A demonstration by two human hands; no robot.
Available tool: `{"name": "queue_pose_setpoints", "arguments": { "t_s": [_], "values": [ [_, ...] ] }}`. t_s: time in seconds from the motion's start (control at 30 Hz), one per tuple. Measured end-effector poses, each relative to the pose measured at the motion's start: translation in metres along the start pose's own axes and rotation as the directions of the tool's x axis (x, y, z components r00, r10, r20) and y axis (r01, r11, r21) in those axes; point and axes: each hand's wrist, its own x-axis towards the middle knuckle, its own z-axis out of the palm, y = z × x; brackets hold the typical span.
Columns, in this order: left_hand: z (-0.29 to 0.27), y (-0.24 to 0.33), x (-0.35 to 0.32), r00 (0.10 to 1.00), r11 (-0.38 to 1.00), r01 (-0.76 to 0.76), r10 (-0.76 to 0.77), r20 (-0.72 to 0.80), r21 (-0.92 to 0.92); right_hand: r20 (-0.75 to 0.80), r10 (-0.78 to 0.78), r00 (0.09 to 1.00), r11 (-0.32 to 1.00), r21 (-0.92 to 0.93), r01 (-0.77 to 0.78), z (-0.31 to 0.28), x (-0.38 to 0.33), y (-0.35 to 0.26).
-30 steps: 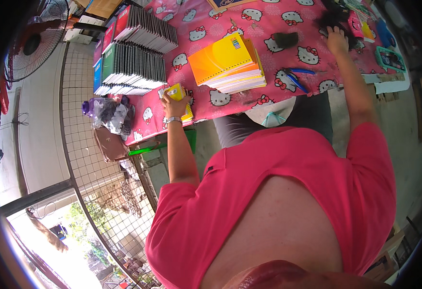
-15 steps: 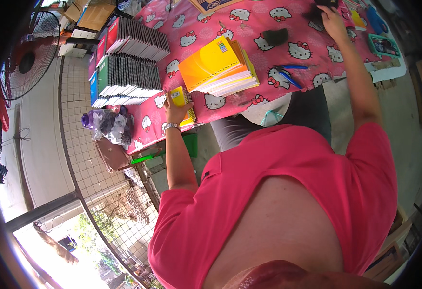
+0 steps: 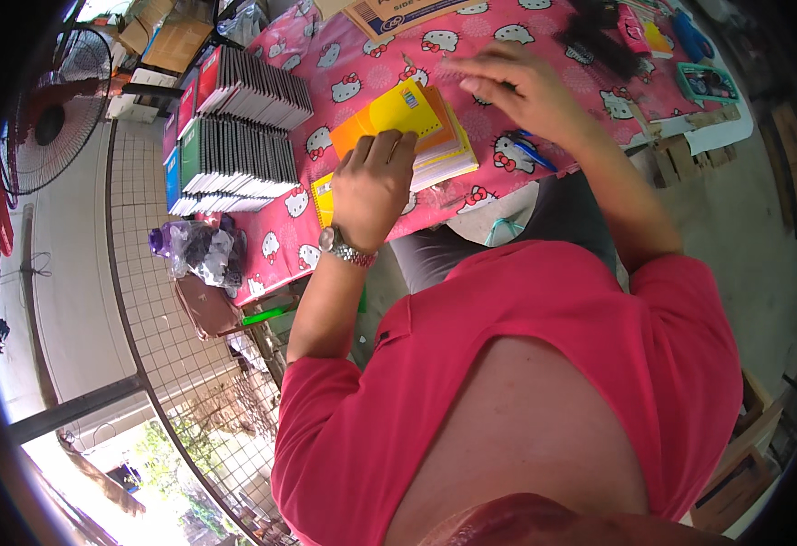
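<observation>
A stack of yellow-and-orange notebooks [image 3: 430, 114], with punched holes along the top one's edge, lies on the pink patterned tablecloth. My left hand [image 3: 375, 182] is on the near left part of this stack, its fingers curled over the top notebook's edge. Partly behind that hand, a yellow spiral notebook [image 3: 323, 198] lies at the table's near edge. My right hand [image 3: 521, 91] hovers just right of the stack, slightly blurred, its fingers stretched apart with nothing visible between them. Below it lie blue-handled pliers [image 3: 537, 153], partly covered by the forearm.
Piles of spiral notebooks [image 3: 239, 155] with dark bindings stand at the left. A cardboard box [image 3: 398, 14] sits at the far edge. To the right are a black tangled heap [image 3: 603, 45] and a teal tray [image 3: 708, 84]. A fan [image 3: 52, 118] stands far left.
My left hand has left the spiral notebook and moved right onto the stack. My right hand has come back from the black heap at the far right toward the stack.
</observation>
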Motion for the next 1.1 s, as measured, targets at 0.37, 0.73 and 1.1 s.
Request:
{"name": "queue_pose_setpoints", "arguments": {
  "t_s": [0.37, 0.73, 1.1],
  "values": [
    [-0.03, -0.025, 0.029, 0.988, 0.977, 0.091, -0.113, -0.108, -0.191, -0.042, -0.124, 0.991, 0.974, 0.188, 0.129, 0.015, 0.02, -0.019],
    [-0.011, -0.013, 0.033, 0.981, 0.988, 0.093, -0.112, -0.157, -0.127, 0.288, 0.099, 0.953, 0.896, 0.39, -0.211, -0.001, 0.027, -0.032],
    [-0.011, -0.002, 0.036, 0.995, 0.989, 0.023, -0.037, -0.089, -0.147, 0.224, -0.032, 0.974, 0.956, 0.292, -0.036, 0.0, 0.032, -0.047]
  ]
}}
